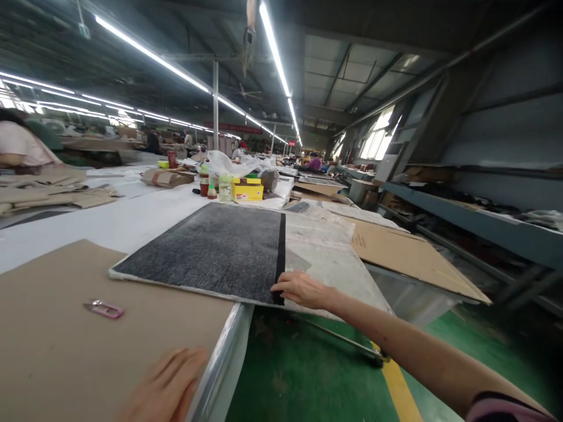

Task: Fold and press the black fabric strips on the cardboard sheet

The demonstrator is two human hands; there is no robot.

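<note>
A dark grey mat (pixel 211 249) with a black strip along its right side lies on the long table. My right hand (pixel 301 290) reaches out to the mat's near right corner, fingers curled over its edge by the black strip. My left hand (pixel 165 387) rests flat, fingers stretched out, on a sheet of brown cardboard (pixel 65 340) near the table's metal edge. A small pink clip-like object (pixel 104 309) lies on that cardboard, to the left of both hands.
A second cardboard sheet (pixel 409 255) overhangs the table to the right. A yellow box (pixel 247 189), bottles (pixel 204 183) and plastic bags stand further along. A person (pixel 21 146) works at the far left. Green floor with a yellow line (pixel 398 387) lies below.
</note>
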